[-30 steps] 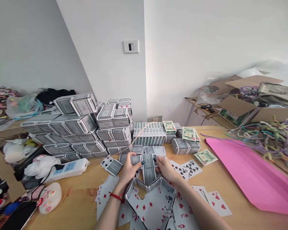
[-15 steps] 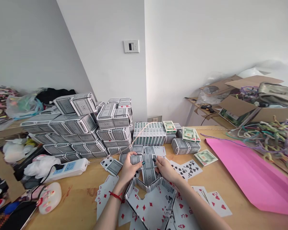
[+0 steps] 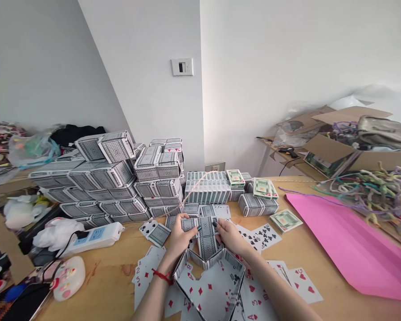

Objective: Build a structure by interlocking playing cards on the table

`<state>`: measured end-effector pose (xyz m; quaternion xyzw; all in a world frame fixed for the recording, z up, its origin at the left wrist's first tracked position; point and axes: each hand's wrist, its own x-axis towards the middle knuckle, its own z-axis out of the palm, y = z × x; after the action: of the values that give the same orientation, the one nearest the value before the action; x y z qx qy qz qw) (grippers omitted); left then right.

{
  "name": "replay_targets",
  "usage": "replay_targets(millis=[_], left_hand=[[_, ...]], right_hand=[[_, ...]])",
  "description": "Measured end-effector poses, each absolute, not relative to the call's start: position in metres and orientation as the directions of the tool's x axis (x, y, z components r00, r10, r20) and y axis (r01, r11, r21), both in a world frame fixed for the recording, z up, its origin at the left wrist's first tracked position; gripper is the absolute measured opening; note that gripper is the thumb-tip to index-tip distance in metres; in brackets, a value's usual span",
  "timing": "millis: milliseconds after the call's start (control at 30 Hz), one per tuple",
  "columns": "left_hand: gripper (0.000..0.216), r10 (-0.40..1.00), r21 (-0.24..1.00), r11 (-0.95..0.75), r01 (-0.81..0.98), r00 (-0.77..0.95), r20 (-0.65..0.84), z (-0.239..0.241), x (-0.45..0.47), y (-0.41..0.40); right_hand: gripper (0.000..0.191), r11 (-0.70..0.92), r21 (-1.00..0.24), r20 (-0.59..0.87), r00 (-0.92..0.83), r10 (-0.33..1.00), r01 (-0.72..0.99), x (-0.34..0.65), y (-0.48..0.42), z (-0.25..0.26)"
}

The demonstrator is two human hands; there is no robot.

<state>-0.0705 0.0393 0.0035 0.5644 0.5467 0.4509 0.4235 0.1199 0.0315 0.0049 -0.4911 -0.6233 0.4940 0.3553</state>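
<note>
Between both hands is a piece of joined playing cards (image 3: 207, 235), grey patterned backs toward me. My left hand (image 3: 182, 232), a red string bracelet at its wrist, pinches the left side with the thumb on top. At the right edge, my right hand (image 3: 227, 232) grips it, dark-nailed thumb on the back; the fingers behind are partly hidden. Just below, closer to me, stands a heart-shaped frame (image 3: 177, 272) made of folded cards. Loose face-up cards (image 3: 305, 285) lie around and under it, and more cards (image 3: 269, 236) fan out to the right of my right hand.
Stacked card-covered blocks (image 3: 100, 176) rise at the back left. Boxed card decks (image 3: 207, 187) stand behind my hands. A power strip (image 3: 96, 236) and a white squishy toy (image 3: 69, 278) lie left. Pink paper (image 3: 347, 245), coloured pipe cleaners (image 3: 381, 189) and an open carton (image 3: 374, 160) are right.
Almost nothing differs. Both hands keep the same grip on the joined cards, and the view has shifted very slightly.
</note>
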Motion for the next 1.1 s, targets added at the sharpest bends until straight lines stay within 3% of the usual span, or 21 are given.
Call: replay_targets(millis=[133, 333, 633, 1100], left_hand=[[0.033, 0.999, 0.978, -0.049, 0.201, -0.013, 0.053, 0.002, -0.070, 0.039], [0.030, 0.994, 0.957, -0.066, 0.284, -0.064, 0.088, 0.010, -0.069, 0.038], [0.029, 0.997, 0.939, -0.047, 0.341, -0.042, 0.065, 0.009, -0.069, 0.037], [0.029, 0.998, 0.942, -0.061, 0.330, -0.004, 0.066, 0.012, -0.067, 0.036]], right_hand=[[0.033, 0.007, -0.974, -0.052, -0.251, 0.967, 0.226, 0.119, 0.031, 0.007], [0.038, 0.001, -0.974, -0.031, -0.135, 0.990, 0.227, 0.118, 0.034, 0.002], [0.021, 0.028, -0.968, 0.042, 0.049, 0.998, 0.250, 0.120, 0.038, -0.004], [0.012, 0.017, -0.975, 0.032, 0.061, 0.998, 0.223, 0.121, 0.040, -0.012]])
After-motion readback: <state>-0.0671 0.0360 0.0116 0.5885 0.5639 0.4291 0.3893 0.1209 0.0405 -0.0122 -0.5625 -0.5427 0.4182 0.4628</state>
